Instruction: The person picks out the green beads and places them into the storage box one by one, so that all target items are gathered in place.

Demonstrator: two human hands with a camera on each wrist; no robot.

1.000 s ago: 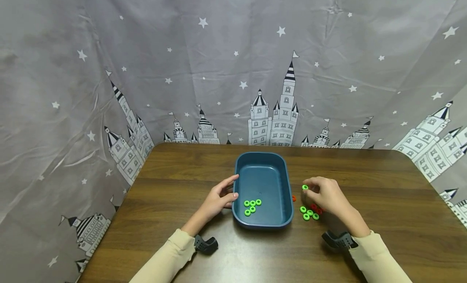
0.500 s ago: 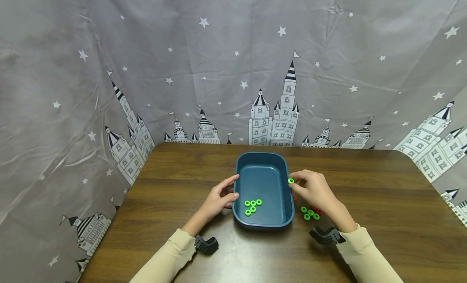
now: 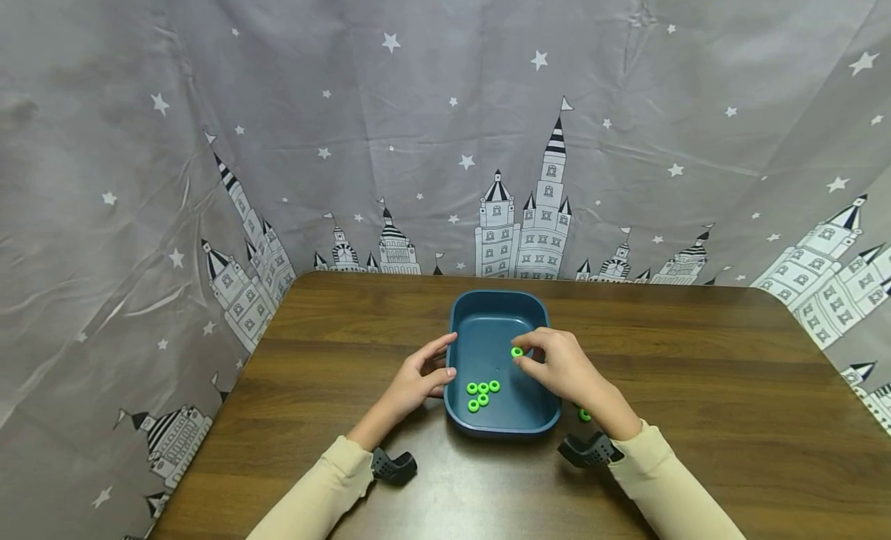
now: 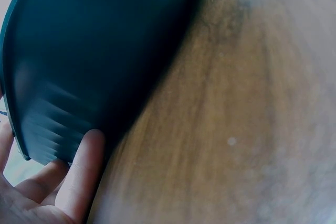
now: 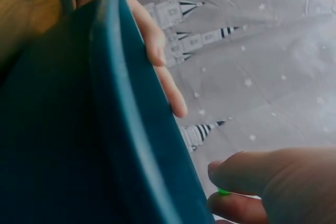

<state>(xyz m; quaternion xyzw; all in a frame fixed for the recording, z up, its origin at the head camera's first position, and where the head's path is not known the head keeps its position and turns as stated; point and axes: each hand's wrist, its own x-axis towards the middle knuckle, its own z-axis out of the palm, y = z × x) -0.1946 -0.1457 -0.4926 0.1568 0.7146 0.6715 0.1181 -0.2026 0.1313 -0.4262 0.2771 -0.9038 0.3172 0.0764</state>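
Observation:
A dark blue plastic bin [image 3: 501, 431] stands upright on the table. My left hand [image 3: 411, 384] grips its left wall; in the left wrist view some fingers [image 4: 84, 174] lie against the ribbed outside, and in the right wrist view fingertips [image 5: 178, 106] hook over the rim. Between thumb and index finger my right hand [image 3: 562, 363] pinches a small green ring [image 3: 517, 353], over the bin's right half. Inside, several green rings [image 3: 483, 388] lie flat near the front left. Just a green sliver of the pinched ring [image 5: 223, 191] shows in the right wrist view.
Right of the bin, a loose green ring [image 3: 585, 414] peeks out beside my right wrist, which hides the other loose rings. The brown wooden table [image 3: 703, 370] ends at a grey castle-print curtain [image 3: 418, 122].
My right hand has carried the pinched green ring leftward from above the loose pile, past the bin's right rim, to over its inside. The left hand has stayed on the bin.

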